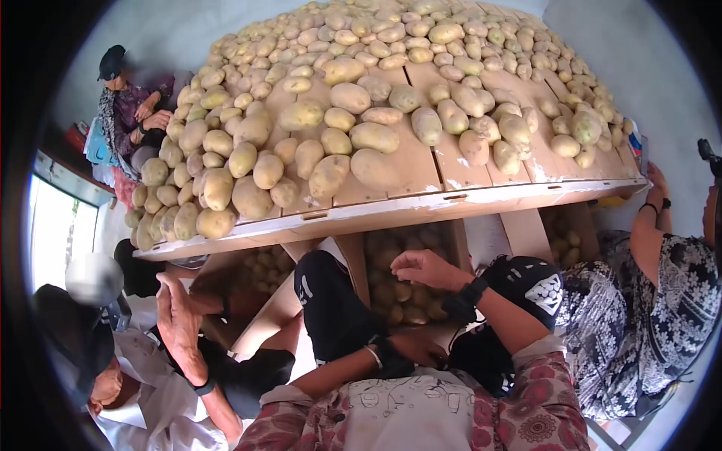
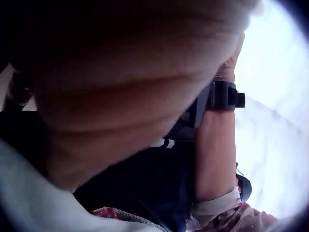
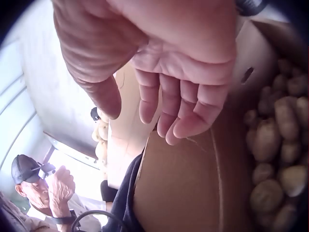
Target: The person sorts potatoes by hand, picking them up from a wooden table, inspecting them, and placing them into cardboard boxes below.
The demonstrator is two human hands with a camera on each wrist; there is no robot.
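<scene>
The right hand [image 1: 430, 269], empty, fingers loosely bent, hangs near potatoes [image 3: 267, 140] whose long axes point various ways; the left hand's [image 1: 421, 349] hold I cannot tell.

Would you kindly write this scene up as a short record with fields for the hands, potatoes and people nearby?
Right hand: raised near an open carton, relaxed, holding nothing
Left hand: lower in the head view; grip unclear
Potatoes: spread over the tabletop, more inside the carton
People, head view: person in white at left, person farther back there, person in patterned clothing at right
</scene>
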